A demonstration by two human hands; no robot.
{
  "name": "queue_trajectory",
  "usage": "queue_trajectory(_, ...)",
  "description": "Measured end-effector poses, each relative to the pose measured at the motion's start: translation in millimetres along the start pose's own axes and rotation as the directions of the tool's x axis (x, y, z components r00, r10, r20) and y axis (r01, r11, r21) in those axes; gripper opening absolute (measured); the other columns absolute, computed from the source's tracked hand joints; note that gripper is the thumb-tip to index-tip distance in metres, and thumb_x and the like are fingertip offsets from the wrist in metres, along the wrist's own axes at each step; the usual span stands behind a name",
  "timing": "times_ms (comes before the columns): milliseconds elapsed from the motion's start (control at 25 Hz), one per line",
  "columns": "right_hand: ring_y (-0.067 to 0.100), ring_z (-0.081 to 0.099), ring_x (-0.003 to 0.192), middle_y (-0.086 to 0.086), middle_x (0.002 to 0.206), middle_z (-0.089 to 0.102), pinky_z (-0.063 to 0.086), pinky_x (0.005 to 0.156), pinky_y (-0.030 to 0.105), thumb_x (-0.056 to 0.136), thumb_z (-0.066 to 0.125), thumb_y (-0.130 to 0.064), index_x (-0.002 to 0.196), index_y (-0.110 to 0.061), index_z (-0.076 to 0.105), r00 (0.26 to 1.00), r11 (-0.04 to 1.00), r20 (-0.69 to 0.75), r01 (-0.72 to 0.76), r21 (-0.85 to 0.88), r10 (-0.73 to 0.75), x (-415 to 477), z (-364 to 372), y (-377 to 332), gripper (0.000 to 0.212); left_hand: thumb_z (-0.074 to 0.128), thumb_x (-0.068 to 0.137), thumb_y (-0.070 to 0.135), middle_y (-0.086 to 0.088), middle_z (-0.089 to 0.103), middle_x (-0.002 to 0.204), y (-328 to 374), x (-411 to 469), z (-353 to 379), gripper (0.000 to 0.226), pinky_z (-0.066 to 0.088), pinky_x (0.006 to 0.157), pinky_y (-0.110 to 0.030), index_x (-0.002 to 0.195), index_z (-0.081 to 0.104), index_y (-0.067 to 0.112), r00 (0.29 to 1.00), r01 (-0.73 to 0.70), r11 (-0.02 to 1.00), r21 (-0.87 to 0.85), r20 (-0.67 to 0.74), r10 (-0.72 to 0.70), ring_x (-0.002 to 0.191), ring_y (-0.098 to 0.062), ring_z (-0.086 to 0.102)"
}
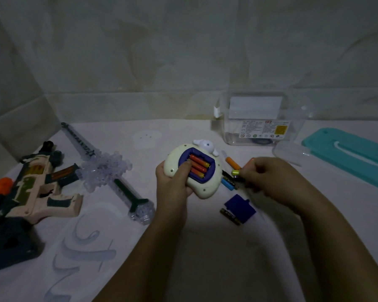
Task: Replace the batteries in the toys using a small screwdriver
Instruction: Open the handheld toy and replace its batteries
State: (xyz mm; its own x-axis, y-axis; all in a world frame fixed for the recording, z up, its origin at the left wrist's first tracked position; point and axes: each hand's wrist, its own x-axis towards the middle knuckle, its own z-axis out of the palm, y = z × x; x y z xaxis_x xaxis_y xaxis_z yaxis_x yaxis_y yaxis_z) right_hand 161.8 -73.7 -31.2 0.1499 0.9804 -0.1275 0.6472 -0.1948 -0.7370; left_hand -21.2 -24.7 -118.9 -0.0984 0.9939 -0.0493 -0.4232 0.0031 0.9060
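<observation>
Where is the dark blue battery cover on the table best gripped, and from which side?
Probably from above: the battery cover lies flat on the table, so only its thin edges offer a hold. Pinch the far-left and near-right edges with the fingers; a black battery lies along the near-left edge, and the far-right edge bears a small tab.

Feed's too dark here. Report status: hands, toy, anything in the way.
Left hand grips cream toy, thumb on orange batteries in open bay. Right hand pinches a loose battery. Blue cover off, lying beside toy; nothing blocking.
</observation>
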Motion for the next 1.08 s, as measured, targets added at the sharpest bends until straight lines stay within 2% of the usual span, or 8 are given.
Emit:
queue_trajectory(160, 0.011, 0.059, 0.079, 0.003, 0.091, 0.065, 0.054, 0.078, 0.03, 0.08, 0.069, -0.03, 0.097, -0.014, 0.062, 0.957, 0.941, 0.231, -0.091, -0.326, 0.173, -2, 7, 5, 0.025, 0.075, 0.083, 0.032, -0.013, 0.069, 0.122, 0, 2, -1, 0.062, 0.059, 0.082, -0.044, 0.137, 0.049, 0.015, 1.0, 0.006, 1.0, -0.03, 0.029, -0.005, 0.105, -0.025, 0.072)
queue_trajectory(320, 0.015, 0.06, 0.092, 0.005, 0.104, 0.063, 0.054, 0.083, 0.029, 0.08, 0.07, -0.03, 0.101, -0.015, 0.06, 0.959, 0.892, 0.259, 0.017, -0.453, 0.113, -1, 20, 3, 0.028, 0.07, 0.075, 0.041, -0.012, 0.07, 0.121, 4, -2, 2, 0.07, 0.059, 0.085, -0.046, 0.136, 0.048, 0.015, 0.999, 0.016, 0.999, -0.042, 0.032, -0.014, 0.105, -0.026, 0.072)
queue_trajectory(400, 0.013, 0.06, 0.084, 0.003, 0.099, 0.063, 0.053, 0.07, 0.025, 0.079, 0.072, -0.026, 0.092, -0.02, 0.059, 0.976, 0.942, 0.211, 0.022, -0.334, 0.052, -1, 19, 5, 0.019, 0.066, 0.077, 0.042, -0.014, 0.069, 0.122, 4, -3, 2, 0.069, 0.059, 0.085, -0.047, 0.137, 0.047, 0.014, 0.999, 0.02, 0.998, -0.066, 0.05, -0.017, 0.106, -0.027, 0.071)
queue_trajectory(480, 0.012, 0.062, 0.071, 0.001, 0.089, 0.065, 0.05, 0.059, 0.022, 0.08, 0.071, -0.022, 0.089, -0.022, 0.059, 0.997, 0.997, 0.011, 0.071, -0.01, -0.071, -3, 15, 1, 0.014, 0.063, 0.078, 0.044, -0.013, 0.069, 0.121, 5, -4, 2, 0.067, 0.059, 0.084, -0.047, 0.136, 0.047, 0.015, 0.998, 0.024, 0.997, -0.071, 0.053, -0.02, 0.105, -0.027, 0.071)
queue_trajectory(600, 0.007, 0.065, 0.068, -0.002, 0.082, 0.065, 0.051, 0.056, 0.015, 0.084, 0.067, -0.018, 0.103, -0.026, 0.063, 0.939, 0.869, -0.274, 0.305, 0.389, -0.208, -9, 17, -17, 0.021, 0.062, 0.079, 0.048, -0.009, 0.069, 0.12, 4, -6, 4, 0.063, 0.06, 0.086, -0.048, 0.133, 0.048, 0.021, 0.997, 0.015, 1.0, 0.014, 0.071, -0.016, 0.104, -0.024, 0.072)
queue_trajectory(840, -0.007, 0.059, 0.074, -0.013, 0.078, 0.06, 0.048, 0.066, 0.006, 0.083, 0.068, -0.021, 0.107, -0.035, 0.061, 0.911, 0.886, -0.259, 0.386, 0.258, -0.321, -3, 45, -24, 0.029, 0.064, 0.081, 0.059, -0.006, 0.07, 0.118, 2, -7, 6, 0.057, 0.06, 0.085, -0.05, 0.126, 0.053, 0.026, 0.994, -0.025, 0.992, 0.125, 0.104, 0.012, 0.105, -0.024, 0.071)
queue_trajectory(960, -0.003, 0.055, 0.083, -0.012, 0.092, 0.057, 0.045, 0.07, 0.008, 0.082, 0.068, -0.026, 0.117, -0.033, 0.061, 0.886, 0.915, -0.322, 0.387, 0.116, -0.334, 0, 48, -21, 0.035, 0.059, 0.08, 0.058, -0.004, 0.07, 0.117, 1, -5, 7, 0.058, 0.058, 0.088, -0.053, 0.128, 0.052, 0.027, 0.996, -0.012, 0.987, 0.159, 0.084, -0.001, 0.105, -0.024, 0.071)
queue_trajectory(1080, -0.001, 0.056, 0.085, -0.008, 0.095, 0.06, 0.045, 0.073, 0.011, 0.082, 0.068, -0.026, 0.117, -0.031, 0.063, 0.881, 0.904, -0.343, 0.397, 0.159, -0.326, 1, 53, -21, 0.036, 0.055, 0.081, 0.059, -0.004, 0.069, 0.119, 0, -5, 7, 0.061, 0.058, 0.088, -0.054, 0.131, 0.05, 0.026, 0.997, -0.015, 0.985, 0.173, 0.077, 0.002, 0.106, -0.024, 0.07)
